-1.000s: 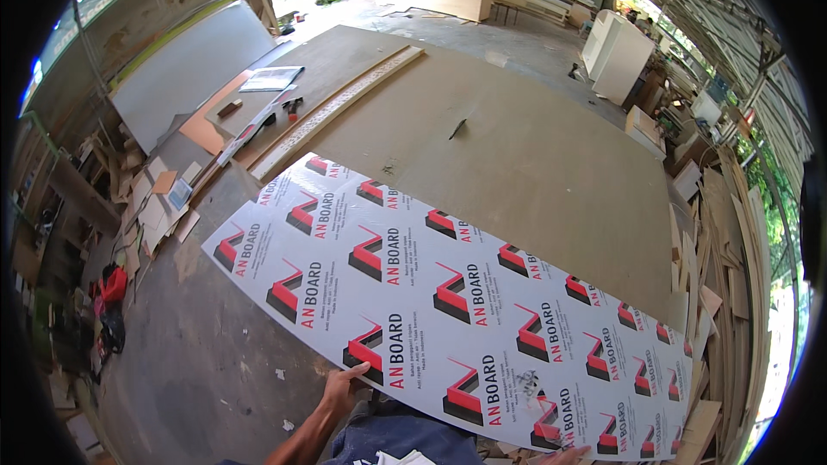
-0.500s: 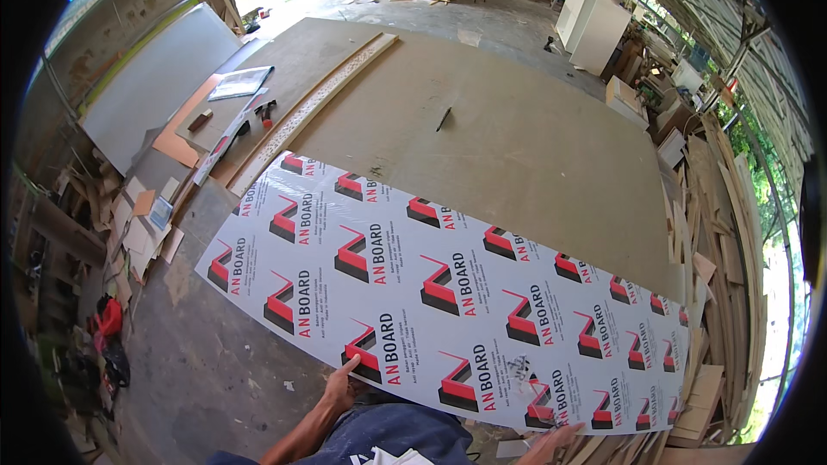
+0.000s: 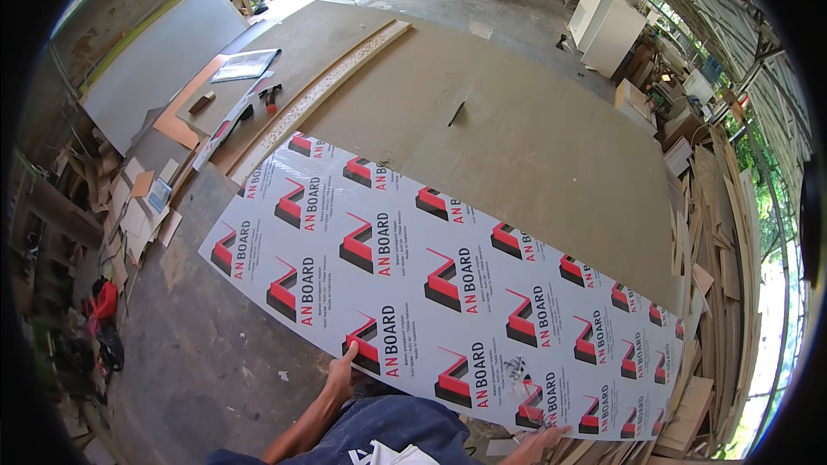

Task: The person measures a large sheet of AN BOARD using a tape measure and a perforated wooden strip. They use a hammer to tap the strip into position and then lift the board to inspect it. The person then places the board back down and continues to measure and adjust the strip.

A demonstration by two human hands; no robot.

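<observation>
A large white panel (image 3: 413, 301) printed with a repeated red and black pattern lies slantwise across the near side of a broad brown worktop (image 3: 534, 138). Its near edge overhangs toward my body. My left hand (image 3: 342, 374) grips that edge left of centre, thumb on the printed face and fingers hidden underneath. Farther right, my right hand (image 3: 541, 445) is at the same edge, partly cut off by the picture's lower rim. Its fingertips meet the panel, and the rest of its grip is hard to see. A dark pen-like stick (image 3: 457, 114) lies on the worktop beyond the panel.
A long pale strip (image 3: 323, 96) lies along the worktop's left part, beside a red and black hammer (image 3: 272, 98) and a clear-wrapped sheet (image 3: 246, 65). Wood offcuts (image 3: 719, 267) crowd the right side. Scraps (image 3: 142, 215) lie at left; a white cabinet (image 3: 610, 30) stands far right.
The view has shifted slightly, with the worktop and strip sitting a little farther right and higher. Both hands stay at the panel's near edge; the panel has barely moved.
</observation>
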